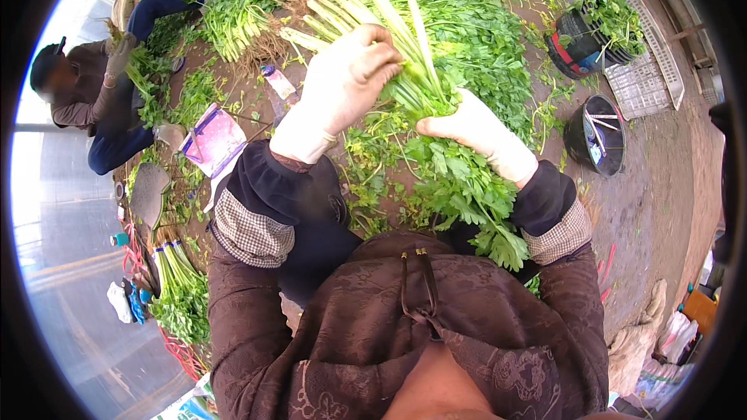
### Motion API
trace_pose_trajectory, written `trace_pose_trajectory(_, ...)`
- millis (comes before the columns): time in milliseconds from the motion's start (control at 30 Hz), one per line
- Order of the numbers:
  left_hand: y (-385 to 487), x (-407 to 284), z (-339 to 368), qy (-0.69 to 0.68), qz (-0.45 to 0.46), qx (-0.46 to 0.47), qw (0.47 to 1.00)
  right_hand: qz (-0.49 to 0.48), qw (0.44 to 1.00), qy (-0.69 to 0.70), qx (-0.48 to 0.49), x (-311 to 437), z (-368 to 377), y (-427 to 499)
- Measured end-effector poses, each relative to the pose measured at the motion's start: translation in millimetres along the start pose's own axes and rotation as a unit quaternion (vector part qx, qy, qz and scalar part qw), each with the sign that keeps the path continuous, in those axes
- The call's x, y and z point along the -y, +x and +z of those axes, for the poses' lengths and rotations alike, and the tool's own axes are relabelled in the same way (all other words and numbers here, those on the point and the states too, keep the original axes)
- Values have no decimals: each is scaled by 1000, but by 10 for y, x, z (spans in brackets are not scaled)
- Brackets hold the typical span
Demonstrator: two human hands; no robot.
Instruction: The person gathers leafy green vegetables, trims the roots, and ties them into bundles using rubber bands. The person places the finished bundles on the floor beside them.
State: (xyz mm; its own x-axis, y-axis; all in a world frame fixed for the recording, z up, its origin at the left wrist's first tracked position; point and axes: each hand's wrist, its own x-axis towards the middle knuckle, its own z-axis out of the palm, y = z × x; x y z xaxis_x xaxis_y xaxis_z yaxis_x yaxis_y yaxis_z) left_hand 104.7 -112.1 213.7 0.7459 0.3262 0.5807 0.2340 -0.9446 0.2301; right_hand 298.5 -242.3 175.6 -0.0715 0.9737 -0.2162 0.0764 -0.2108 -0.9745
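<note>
A bunch of celery [408, 79] is held slantwise before my chest, pale cut stalk ends up and leaves hanging toward my lap. My right hand [481, 134], in a whitish glove, is wrapped around the bunch where stalks turn to leaves. My left hand [350, 79], gloved too, has its fingers curled and pinched on the stalks' near side; what exactly lies between the fingertips is partly hidden. Behind the bunch, a broad pile of leafy celery [478, 41] covers the ground. Loose yellowish leaves and trimmings [373, 169] lie below my hands.
At left a seated person [87, 81] handles rooted celery. Rooted celery [245, 23] lies near that person's foot. A pink bag [216, 137] and tied celery bundles [178, 268] are on my left. On the right stand black buckets [595, 137] and a white plastic crate [642, 79].
</note>
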Motion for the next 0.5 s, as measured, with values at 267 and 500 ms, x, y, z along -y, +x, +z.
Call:
trace_pose_trajectory(267,118,251,-197,-692,-271,-69,665,25,997,32,60,39,116,-11)
trace_pose_trajectory(500,-176,1377,-1400,-268,-324,-672,610,57,996,23,71,38,61,-131)
